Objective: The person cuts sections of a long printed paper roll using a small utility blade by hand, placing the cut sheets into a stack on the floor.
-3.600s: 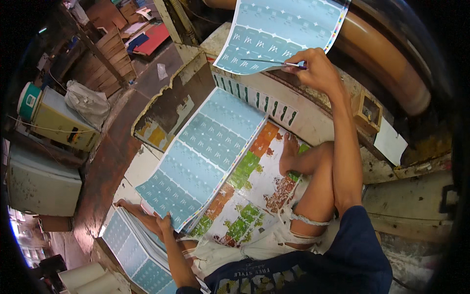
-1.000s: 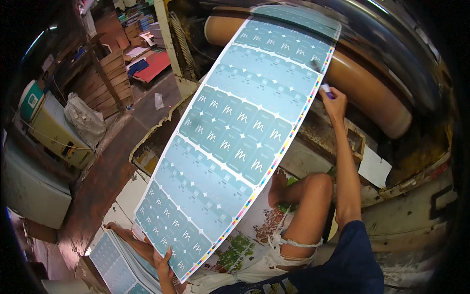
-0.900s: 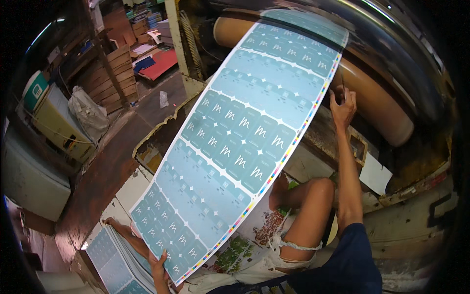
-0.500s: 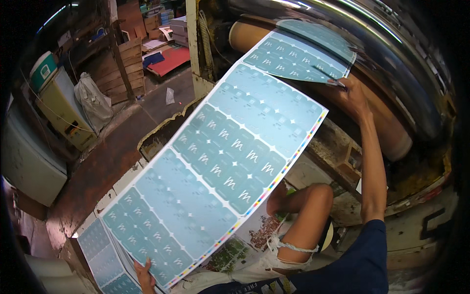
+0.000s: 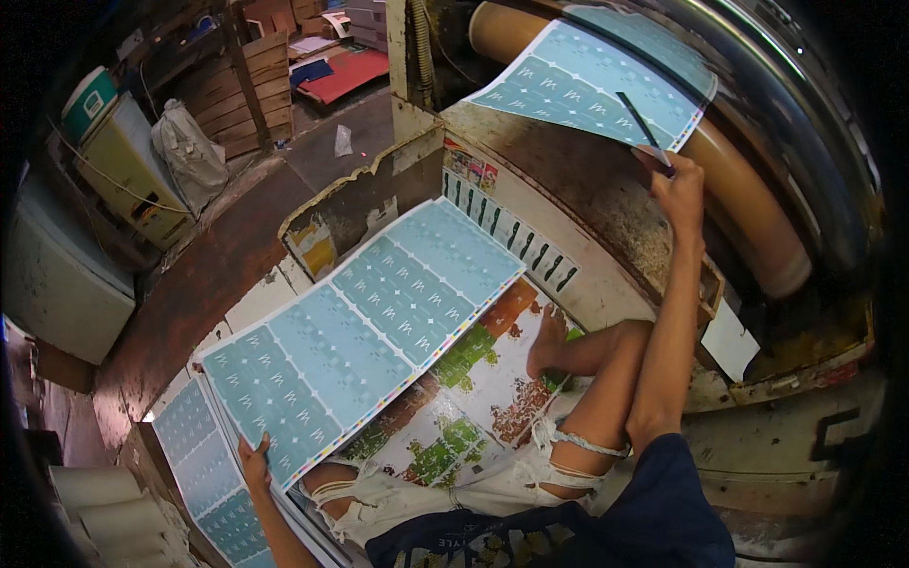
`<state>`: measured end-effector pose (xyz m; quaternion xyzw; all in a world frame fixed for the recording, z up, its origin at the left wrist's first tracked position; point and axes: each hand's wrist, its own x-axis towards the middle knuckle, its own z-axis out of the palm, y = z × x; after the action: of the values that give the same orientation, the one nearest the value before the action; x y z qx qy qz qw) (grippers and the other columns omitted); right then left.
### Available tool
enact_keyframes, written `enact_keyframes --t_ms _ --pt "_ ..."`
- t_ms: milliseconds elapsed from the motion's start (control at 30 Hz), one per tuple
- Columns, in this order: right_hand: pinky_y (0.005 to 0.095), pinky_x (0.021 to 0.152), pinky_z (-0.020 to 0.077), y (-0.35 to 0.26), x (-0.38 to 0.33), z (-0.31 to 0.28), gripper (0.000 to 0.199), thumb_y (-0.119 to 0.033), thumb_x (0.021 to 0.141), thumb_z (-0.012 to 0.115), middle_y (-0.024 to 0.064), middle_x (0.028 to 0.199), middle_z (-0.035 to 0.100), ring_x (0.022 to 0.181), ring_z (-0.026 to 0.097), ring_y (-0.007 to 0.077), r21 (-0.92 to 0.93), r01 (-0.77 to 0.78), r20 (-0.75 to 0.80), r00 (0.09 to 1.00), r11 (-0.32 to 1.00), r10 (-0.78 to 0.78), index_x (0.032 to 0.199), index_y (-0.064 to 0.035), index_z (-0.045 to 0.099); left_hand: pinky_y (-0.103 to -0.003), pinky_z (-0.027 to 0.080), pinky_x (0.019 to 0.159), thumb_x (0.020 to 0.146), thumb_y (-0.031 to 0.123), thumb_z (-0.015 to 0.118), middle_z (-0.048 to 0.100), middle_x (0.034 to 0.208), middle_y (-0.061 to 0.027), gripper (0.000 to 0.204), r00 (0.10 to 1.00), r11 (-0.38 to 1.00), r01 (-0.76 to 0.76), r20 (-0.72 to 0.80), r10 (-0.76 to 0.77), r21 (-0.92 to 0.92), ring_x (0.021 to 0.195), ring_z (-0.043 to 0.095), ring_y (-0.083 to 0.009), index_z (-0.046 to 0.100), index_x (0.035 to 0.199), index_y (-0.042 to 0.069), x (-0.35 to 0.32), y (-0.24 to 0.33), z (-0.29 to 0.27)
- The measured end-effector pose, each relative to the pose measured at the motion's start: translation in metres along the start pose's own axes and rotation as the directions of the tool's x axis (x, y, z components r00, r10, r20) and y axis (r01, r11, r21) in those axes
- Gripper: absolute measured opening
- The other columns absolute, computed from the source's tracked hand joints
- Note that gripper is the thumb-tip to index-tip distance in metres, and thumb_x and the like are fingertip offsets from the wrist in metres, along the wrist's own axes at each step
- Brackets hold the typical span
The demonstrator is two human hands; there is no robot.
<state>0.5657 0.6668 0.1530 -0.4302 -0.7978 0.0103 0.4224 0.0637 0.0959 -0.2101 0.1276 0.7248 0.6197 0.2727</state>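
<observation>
My left hand [image 5: 254, 464] grips the near left edge of a teal and pale-blue printed sheet [image 5: 369, 293], thumb on top. This sheet slopes away from me, its far end beside a white board, with a strip of colour patches down its right edge. My right hand [image 5: 680, 194] is closed around a thin dark stick [image 5: 644, 121], which lies across the corner of a second printed sheet [image 5: 578, 80] on the machine's roller. Whether those fingers also pinch that sheet's corner, I cannot tell. More printed sheets [image 5: 194, 454] lie under my left hand.
A brown roller [image 5: 748, 213] and a shiny metal cylinder [image 5: 814, 142] curve along the right. My bare leg [image 5: 597, 350] is bent over a paint-worn board [image 5: 454, 426]. At far left stand a cabinet [image 5: 123, 180], a teal cooler [image 5: 90, 102] and a pale sack [image 5: 189, 142].
The printed sheet in my left hand has dropped away from the roller, uncovering the boards beneath. More of the second sheet shows on the roller. My right hand still holds the stick there.
</observation>
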Motion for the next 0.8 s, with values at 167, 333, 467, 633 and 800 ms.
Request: enact_keyframes --t_ms 167,333,467,633,800 --pt "0.0318 0.069 0.0531 0.014 -0.027 0.03 0.033 -0.005 0.073 0.058 0.019 0.084 0.07 0.075 0.071 0.0233 0.096 -0.058 -0.017 0.998 0.994 0.06 0.102 -0.0104 0.074 -0.032 0.047 0.087 0.085 -0.001 0.066 0.061 0.117 -0.0097 0.048 1.0 1.0 -0.012 0.006 0.011 0.025 0.1 0.058 -0.019 0.049 0.13 0.001 0.048 -0.057 0.052" --pt "0.0315 0.061 0.0489 0.012 -0.033 0.042 0.032 -0.004 0.072 0.06 0.0203 0.078 0.068 0.062 0.065 0.0223 0.09 -0.096 0.119 0.989 0.991 0.085 0.1 -0.01 0.074 -0.036 0.048 0.088 0.081 0.008 0.073 0.061 0.117 -0.0159 0.064 0.985 0.982 -0.172 0.009 0.172 0.072 0.102 0.06 -0.0273 0.04 0.135 -0.002 0.069 -0.067 0.096" --pt "0.0317 0.056 0.0456 0.003 -0.032 0.032 0.026 -0.008 0.075 0.065 0.0223 0.071 0.062 0.052 0.056 0.0201 0.065 -0.085 0.188 0.98 0.994 0.071 0.1 -0.0096 0.073 -0.05 0.03 0.109 0.062 0.039 0.086 0.036 0.137 -0.0381 0.121 0.955 0.394 0.035 -0.147 0.257 0.919 0.134 0.033 -0.0447 0.013 0.146 -0.006 0.06 -0.044 0.162" --pt "0.0292 0.05 0.0444 0.006 -0.029 0.032 0.022 -0.01 0.077 0.065 0.0162 0.061 0.063 0.049 0.054 0.0126 0.022 -0.089 0.357 0.931 0.996 0.075 0.097 -0.0071 0.074 -0.044 0.035 0.108 0.071 0.041 0.08 0.041 0.139 -0.0247 0.088 0.927 0.461 -0.369 0.281 0.249 0.807 0.132 0.037 -0.0396 0.039 0.138 0.002 0.034 -0.001 0.307" --pt "0.0308 0.045 0.0452 -0.013 -0.04 0.051 0.019 -0.014 0.078 0.068 0.0127 0.056 0.062 0.042 0.053 0.0141 0.218 -0.215 0.497 0.864 0.952 0.081 0.093 -0.0034 0.075 -0.047 0.045 0.099 0.067 0.043 0.082 0.033 0.146 -0.023 0.099 0.847 0.345 -0.526 0.515 0.132 0.777 0.13 0.038 -0.0386 0.032 0.141 0.001 -0.004 -0.02 0.384"
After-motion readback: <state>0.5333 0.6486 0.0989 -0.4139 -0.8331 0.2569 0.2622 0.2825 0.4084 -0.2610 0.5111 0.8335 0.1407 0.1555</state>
